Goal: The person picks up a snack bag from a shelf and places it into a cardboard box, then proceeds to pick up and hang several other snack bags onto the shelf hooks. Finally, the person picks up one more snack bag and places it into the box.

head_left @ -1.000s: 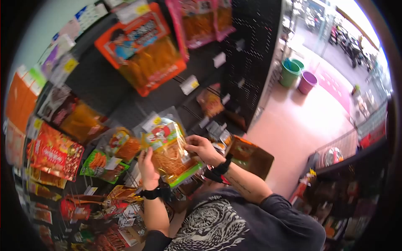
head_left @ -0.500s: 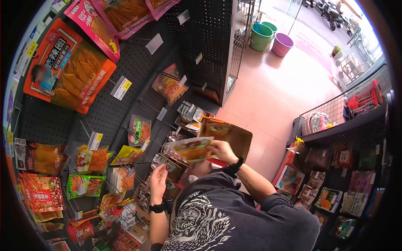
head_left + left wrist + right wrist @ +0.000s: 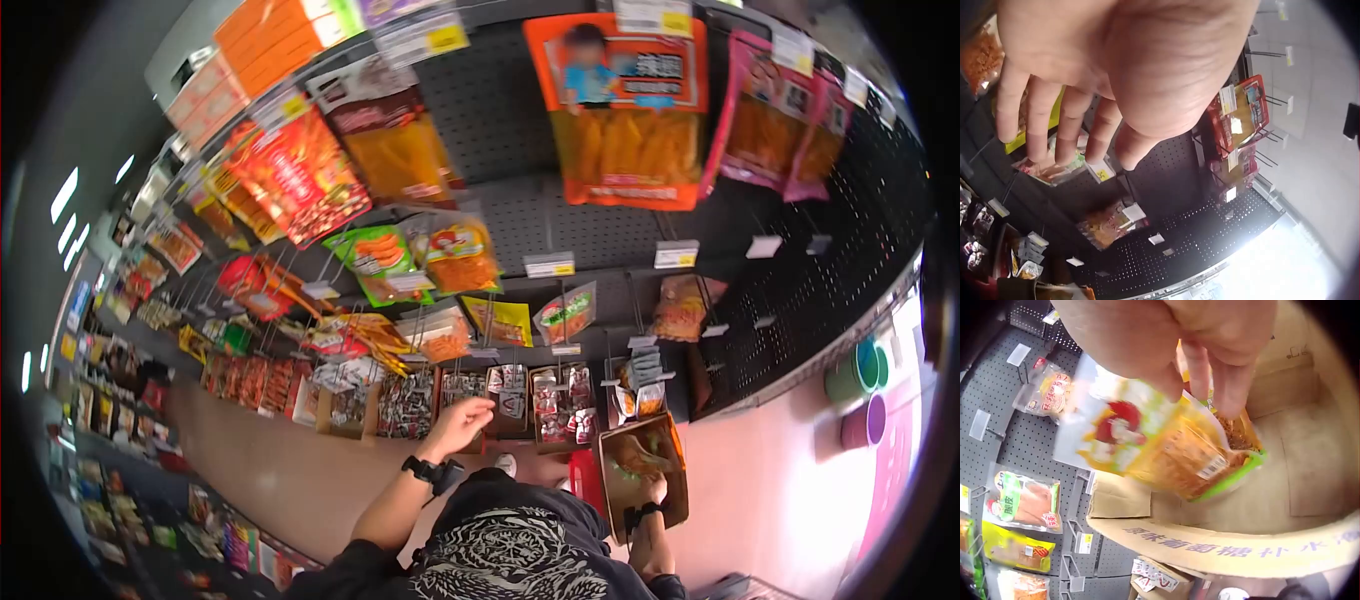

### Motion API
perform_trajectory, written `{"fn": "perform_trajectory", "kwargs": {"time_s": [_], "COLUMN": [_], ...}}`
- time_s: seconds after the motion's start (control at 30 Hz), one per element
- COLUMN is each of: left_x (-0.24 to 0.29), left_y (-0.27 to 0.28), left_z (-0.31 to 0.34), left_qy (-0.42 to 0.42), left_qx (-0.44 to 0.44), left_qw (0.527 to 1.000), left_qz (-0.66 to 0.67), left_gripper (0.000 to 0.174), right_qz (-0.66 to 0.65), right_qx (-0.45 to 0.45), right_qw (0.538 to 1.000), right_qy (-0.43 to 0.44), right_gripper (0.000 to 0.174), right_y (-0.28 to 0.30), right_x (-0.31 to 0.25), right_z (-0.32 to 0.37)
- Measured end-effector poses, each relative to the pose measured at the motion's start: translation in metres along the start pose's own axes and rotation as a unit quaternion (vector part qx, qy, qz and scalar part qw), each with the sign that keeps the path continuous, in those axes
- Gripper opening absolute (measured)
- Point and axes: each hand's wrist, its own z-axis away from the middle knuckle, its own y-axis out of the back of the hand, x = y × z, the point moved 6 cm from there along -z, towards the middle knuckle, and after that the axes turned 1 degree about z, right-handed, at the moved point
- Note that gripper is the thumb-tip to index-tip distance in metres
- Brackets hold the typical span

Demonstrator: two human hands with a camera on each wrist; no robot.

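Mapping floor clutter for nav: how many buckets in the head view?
3, all on the floor at the picture's right edge: a green bucket, a second green bucket partly hidden behind it, and a purple bucket beside them. More may be hidden.

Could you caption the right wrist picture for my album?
A right hand pinches a snack packet at an open cardboard box.

Packet [image 3: 1175,453] at the mouth of the carton [image 3: 1316,465], sachet boxes [image 3: 508,426] leftward (hanging bags [image 3: 568,314] above)
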Motion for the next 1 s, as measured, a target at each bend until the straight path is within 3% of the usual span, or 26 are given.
{"fn": "perform_trajectory", "kwargs": {"time_s": [0.03, 0.13, 0.17, 0.2, 0.23, 0.3, 0.4, 0.47, 0.53, 0.57, 0.63, 0.67, 0.73, 0.8, 0.83, 0.9, 0.97, 1.0], "left_x": [0.001, 0.008, 0.016, 0.016, 0.012, 0.003, -0.009, -0.030, -0.017, -0.023, -0.007, -0.006, -0.008, -0.002, -0.001, -0.012, 0.006, 0.005], "left_y": [0.018, 0.069, 0.084, 0.099, 0.114, 0.138, 0.158, 0.157, 0.152, 0.152, 0.154, 0.156, 0.147, 0.144, 0.143, 0.150, 0.160, 0.162], "left_z": [-0.004, -0.030, -0.043, -0.059, -0.077, -0.122, -0.184, -0.205, -0.199, -0.206, -0.190, -0.188, -0.193, -0.188, -0.182, -0.175, -0.147, -0.140], "left_qy": [-0.009, -0.075, -0.105, -0.094, -0.082, -0.144, -0.145, -0.126, -0.167, -0.201, -0.154, -0.153, -0.152, -0.181, -0.204, -0.210, -0.206, -0.207], "left_qx": [0.031, 0.132, 0.157, 0.191, 0.222, 0.309, 0.266, 0.359, 0.399, 0.375, 0.371, 0.360, 0.236, 0.217, 0.214, 0.224, 0.231, 0.243], "left_qw": [0.999, 0.988, 0.982, 0.977, 0.971, 0.940, 0.950, 0.921, 0.900, 0.904, 0.912, 0.916, 0.947, 0.929, 0.901, 0.923, 0.932, 0.918], "left_qz": [-0.012, -0.012, -0.027, -0.004, 0.018, 0.021, -0.078, -0.081, -0.050, -0.032, 0.082, 0.086, 0.159, 0.241, 0.319, 0.230, 0.189, 0.235], "left_gripper": [0.029, 0.027, 0.029, 0.033, 0.037, 0.045, 0.050, 0.059, 0.060, 0.055, 0.037, 0.037, 0.014, 0.008, 0.009, 0.023, 0.025, 0.025], "right_qz": [-0.001, -0.092, -0.120, -0.231, -0.228, -0.254, -0.253, -0.247, -0.274, -0.268, -0.290, -0.282, -0.259, -0.255, -0.249, -0.229, -0.248, -0.221], "right_qx": [-0.017, -0.110, -0.130, -0.176, -0.170, -0.223, -0.214, -0.201, -0.201, -0.190, -0.194, -0.201, -0.205, -0.208, -0.204, -0.193, -0.188, -0.190], "right_qw": [0.999, 0.986, 0.981, 0.957, 0.958, 0.940, 0.940, 0.939, 0.933, 0.934, 0.931, 0.932, 0.939, 0.937, 0.939, 0.946, 0.939, 0.943], "right_qy": [0.051, 0.082, 0.081, 0.029, 0.031, 0.043, 0.085, 0.134, 0.123, 0.143, 0.110, 0.103, 0.101, 0.114, 0.125, 0.121, 0.149, 0.162], "right_gripper": [0.029, 0.030, 0.029, 0.025, 0.025, 0.019, 0.025, 0.026, 0.028, 0.028, 0.028, 0.027, 0.025, 0.025, 0.025, 0.026, 0.026, 0.027], "right_y": [-0.003, -0.009, 0.002, 0.018, 0.024, 0.020, 0.017, 0.003, -0.002, -0.016, -0.037, -0.043, -0.055, -0.065, -0.068, -0.073, -0.066, -0.065], "right_x": [-0.006, -0.023, -0.061, -0.107, -0.128, -0.158, -0.205, -0.217, -0.252, -0.250, -0.251, -0.262, -0.273, -0.279, -0.283, -0.284, -0.300, -0.307], "right_z": [-0.001, 0.000, 0.025, 0.060, 0.073, 0.098, 0.138, 0.148, 0.182, 0.184, 0.197, 0.209, 0.228, 0.241, 0.249, 0.256, 0.268, 0.270]}}
